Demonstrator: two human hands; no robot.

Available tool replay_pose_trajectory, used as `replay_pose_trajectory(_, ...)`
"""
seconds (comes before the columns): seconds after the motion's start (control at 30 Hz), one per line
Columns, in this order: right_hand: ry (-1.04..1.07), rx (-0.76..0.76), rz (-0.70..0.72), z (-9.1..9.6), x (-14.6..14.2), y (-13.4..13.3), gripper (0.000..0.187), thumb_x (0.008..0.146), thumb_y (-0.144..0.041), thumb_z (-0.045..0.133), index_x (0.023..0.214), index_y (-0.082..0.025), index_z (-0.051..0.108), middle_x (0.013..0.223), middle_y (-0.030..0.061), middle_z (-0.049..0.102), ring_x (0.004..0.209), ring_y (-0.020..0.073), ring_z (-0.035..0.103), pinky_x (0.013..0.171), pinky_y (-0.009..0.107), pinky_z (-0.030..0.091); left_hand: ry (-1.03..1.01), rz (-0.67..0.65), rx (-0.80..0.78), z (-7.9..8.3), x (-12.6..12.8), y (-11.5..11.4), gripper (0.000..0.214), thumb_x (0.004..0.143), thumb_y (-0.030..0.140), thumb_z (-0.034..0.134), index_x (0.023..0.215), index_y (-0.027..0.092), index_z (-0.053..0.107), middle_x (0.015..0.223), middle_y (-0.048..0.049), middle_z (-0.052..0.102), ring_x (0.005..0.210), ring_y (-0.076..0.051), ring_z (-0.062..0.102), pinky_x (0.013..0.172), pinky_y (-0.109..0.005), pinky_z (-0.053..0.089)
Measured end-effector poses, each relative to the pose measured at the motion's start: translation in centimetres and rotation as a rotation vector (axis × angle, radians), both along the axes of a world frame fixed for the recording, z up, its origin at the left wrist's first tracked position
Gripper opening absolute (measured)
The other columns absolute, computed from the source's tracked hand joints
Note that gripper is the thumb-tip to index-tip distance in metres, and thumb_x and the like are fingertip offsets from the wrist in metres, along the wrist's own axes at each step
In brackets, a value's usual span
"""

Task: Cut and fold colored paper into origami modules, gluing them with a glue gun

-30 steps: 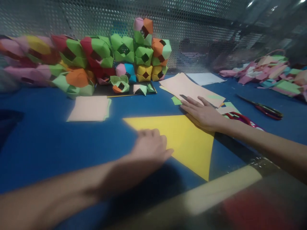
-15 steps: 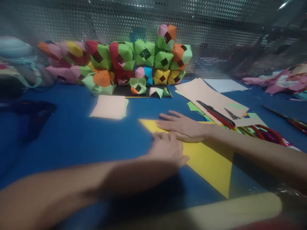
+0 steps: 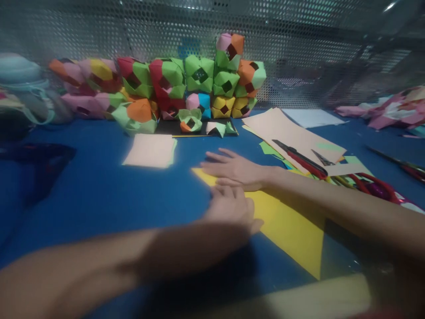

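Note:
A sheet of yellow paper (image 3: 292, 230), folded into a triangle-like shape, lies on the blue table with a pointed corner toward the left. My right hand (image 3: 235, 170) rests flat over its far part, fingers stretched out to the left and slightly spread. Just nearer to me, my left hand (image 3: 232, 206) bears on the paper's near edge. Its fingers are curled, and the thumb points right along that edge. The two hands touch or nearly touch, and together they cover much of the paper's left part.
Folded paper blocks (image 3: 166, 79) stand stacked at the back against a perforated metal panel. A stack of pale square papers (image 3: 149, 150) lies to the left. On the right are large pale sheets (image 3: 285, 130), a red cutter knife (image 3: 303, 161) and scissors (image 3: 401, 166).
My right hand has slid left across the paper toward its pointed corner, baring more yellow on the right. My left hand has hardly moved.

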State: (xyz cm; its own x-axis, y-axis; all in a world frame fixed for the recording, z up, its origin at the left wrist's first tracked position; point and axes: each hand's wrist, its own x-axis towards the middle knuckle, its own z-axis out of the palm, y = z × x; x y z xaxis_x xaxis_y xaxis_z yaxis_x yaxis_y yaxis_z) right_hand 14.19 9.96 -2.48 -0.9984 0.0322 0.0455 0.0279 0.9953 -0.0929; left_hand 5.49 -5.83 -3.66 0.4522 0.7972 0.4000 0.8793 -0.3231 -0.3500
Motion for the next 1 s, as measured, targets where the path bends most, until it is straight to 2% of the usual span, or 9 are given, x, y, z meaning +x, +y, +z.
replay_pose_trajectory(0.13,0.005,0.041,-0.118,-0.3,3.6,0.0,0.050,0.099,-0.041,0.024,0.147,-0.026,0.027,0.153,-0.0028,0.027,0.145,0.0191,0.008,0.117,0.050,0.005,-0.040,-0.058,-0.085,0.6,-0.4,-0.1,0.037,0.086,0.046,0.052,0.079,0.011,0.063,0.074,-0.0134,0.062,0.072,-0.027,0.059,0.062,-0.040,0.045)
replay_pose_trajectory(0.3,0.031,0.113,-0.273,-0.5,9.4,0.0,0.050,0.099,-0.037,0.028,0.148,-0.026,0.025,0.151,-0.0019,0.032,0.144,0.0206,0.009,0.116,0.052,0.011,-0.106,-0.048,-0.215,0.3,-0.8,0.0,0.032,0.087,0.045,0.053,0.085,0.015,0.063,0.080,-0.0110,0.059,0.082,-0.026,0.057,0.072,-0.042,0.044)
replay_pose_trajectory(0.4,0.018,0.161,-0.357,-0.4,12.6,0.1,0.049,0.099,-0.037,0.027,0.146,-0.025,0.029,0.150,0.0002,0.034,0.143,0.0222,0.016,0.113,0.054,0.016,-0.136,-0.032,-0.269,0.4,-0.7,0.2,0.033,0.088,0.046,0.053,0.085,0.015,0.063,0.080,-0.0107,0.059,0.082,-0.026,0.056,0.073,-0.042,0.044)
replay_pose_trajectory(0.5,0.026,0.241,-0.416,-0.3,14.8,0.1,0.048,0.098,-0.036,0.026,0.143,-0.022,0.038,0.147,0.0046,0.040,0.141,0.0244,0.025,0.111,0.056,0.020,-0.095,-0.017,-0.334,1.3,-0.5,0.4,0.034,0.089,0.045,0.051,0.084,0.014,0.064,0.079,-0.0107,0.059,0.078,-0.025,0.056,0.070,-0.039,0.045)
replay_pose_trajectory(0.6,0.062,0.333,-0.454,0.0,15.6,-0.2,0.046,0.098,-0.036,0.027,0.134,-0.018,0.050,0.138,0.0093,0.052,0.133,0.0265,0.040,0.108,0.053,0.025,-0.018,-0.017,-0.388,2.4,-0.2,0.5,0.036,0.090,0.043,0.047,0.084,0.012,0.065,0.079,-0.0127,0.060,0.075,-0.026,0.057,0.064,-0.039,0.046)
replay_pose_trajectory(0.7,0.071,0.381,-0.469,0.6,15.1,-0.6,0.045,0.098,-0.034,0.029,0.121,-0.014,0.061,0.124,0.0132,0.063,0.113,0.0274,0.058,0.100,0.048,0.035,0.011,0.016,-0.441,3.3,0.1,0.6,0.043,0.091,0.045,0.043,0.088,0.009,0.066,0.082,-0.0160,0.062,0.077,-0.030,0.060,0.065,-0.041,0.047)
replay_pose_trajectory(0.8,0.057,0.373,-0.485,1.4,14.3,-0.6,0.041,0.095,-0.035,0.035,0.112,-0.014,0.065,0.108,0.0140,0.069,0.093,0.0261,0.064,0.085,0.042,0.042,-0.008,0.044,-0.490,3.7,0.3,0.6,0.045,0.092,0.046,0.042,0.090,0.008,0.066,0.085,-0.0172,0.063,0.080,-0.031,0.061,0.067,-0.042,0.047)
replay_pose_trajectory(0.9,0.029,0.287,-0.515,2.4,13.7,-0.2,0.035,0.090,-0.035,0.042,0.103,-0.016,0.069,0.091,0.0119,0.070,0.084,0.0248,0.063,0.079,0.039,0.043,-0.034,0.034,-0.494,3.8,0.3,0.6,0.043,0.091,0.045,0.044,0.091,0.009,0.066,0.085,-0.0165,0.063,0.079,-0.030,0.061,0.067,-0.041,0.047)
replay_pose_trajectory(1.0,0.003,0.054,-0.570,3.3,13.2,0.0,0.032,0.087,-0.036,0.043,0.089,-0.018,0.069,0.084,0.0101,0.070,0.079,0.0228,0.063,0.074,0.036,0.045,-0.051,0.045,-0.479,3.4,0.0,0.4,0.043,0.091,0.047,0.044,0.091,0.010,0.066,0.086,-0.0160,0.063,0.078,-0.029,0.061,0.066,-0.040,0.046)
